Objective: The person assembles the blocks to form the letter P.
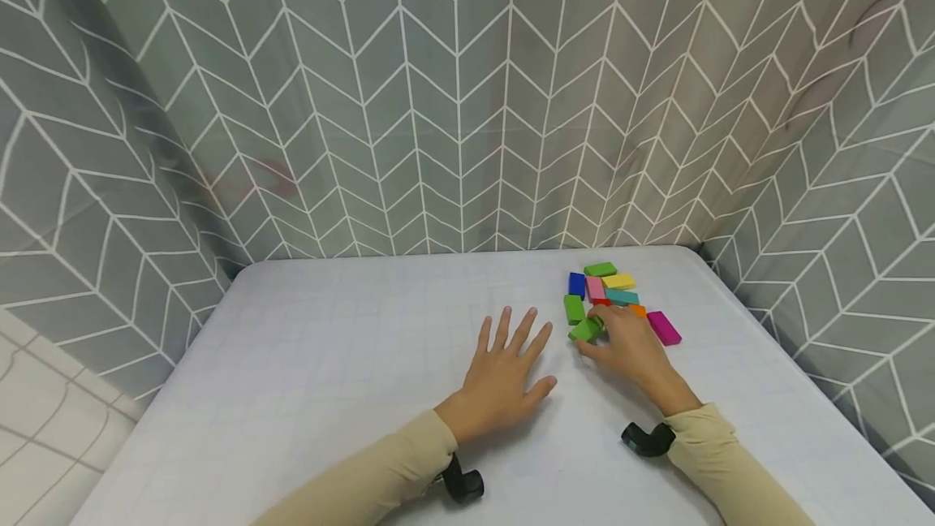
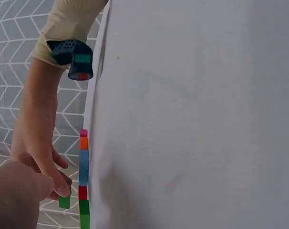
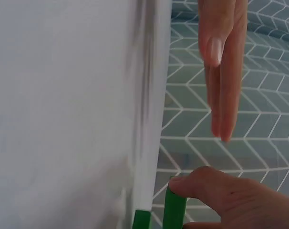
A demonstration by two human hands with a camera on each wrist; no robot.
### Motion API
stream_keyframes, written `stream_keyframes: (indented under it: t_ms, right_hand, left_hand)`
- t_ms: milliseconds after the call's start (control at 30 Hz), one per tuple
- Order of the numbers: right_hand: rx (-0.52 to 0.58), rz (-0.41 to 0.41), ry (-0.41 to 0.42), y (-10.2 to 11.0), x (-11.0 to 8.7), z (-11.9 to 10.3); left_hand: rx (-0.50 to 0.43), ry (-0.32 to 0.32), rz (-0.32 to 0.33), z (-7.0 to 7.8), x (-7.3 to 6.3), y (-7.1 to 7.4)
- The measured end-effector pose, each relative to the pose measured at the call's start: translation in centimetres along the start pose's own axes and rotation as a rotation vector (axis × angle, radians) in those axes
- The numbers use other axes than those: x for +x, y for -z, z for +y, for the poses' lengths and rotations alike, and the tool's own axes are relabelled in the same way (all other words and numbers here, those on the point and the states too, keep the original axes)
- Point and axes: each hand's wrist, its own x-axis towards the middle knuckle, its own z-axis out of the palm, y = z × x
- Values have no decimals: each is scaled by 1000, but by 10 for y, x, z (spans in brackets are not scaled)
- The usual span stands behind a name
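My right hand [image 1: 628,346] pinches a green block [image 1: 584,332] between thumb and fingers, at the near side of a loose cluster of coloured blocks. In the right wrist view, the thumb presses against the held block [image 3: 174,207], which is raised off the table. Another green block [image 1: 574,309] lies just beyond it, beside a blue block [image 1: 576,285] and a pink block [image 1: 596,289]. Partly covered by the right hand are a red block [image 1: 602,301] and an orange block [image 1: 638,311]. My left hand [image 1: 497,384] is spread with straight fingers, left of the cluster, holding nothing.
A teal block [image 1: 622,297], a yellow block [image 1: 619,282] and a further green block [image 1: 601,269] lie toward the back. A magenta block [image 1: 664,329] lies right of the right hand. A patterned grey curtain [image 1: 460,104] surrounds the white table [image 1: 329,364].
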Motion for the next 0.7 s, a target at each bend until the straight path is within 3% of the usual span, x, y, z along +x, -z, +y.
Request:
stream_keyframes:
  t_ms: [133, 267, 400, 700]
  right_hand:
    - [102, 43, 57, 4, 1, -13]
    - [150, 57, 101, 6, 2, -31]
    - [201, 39, 153, 4, 5, -54]
    - [255, 6, 363, -15, 5, -114]
  left_hand:
    - [-35, 16, 3, -5, 2, 5]
    - [-63, 53, 27, -19, -7, 15]
    - [-93, 102, 59, -40, -25, 28]
    - [-135, 201, 149, -86, -80, 55]
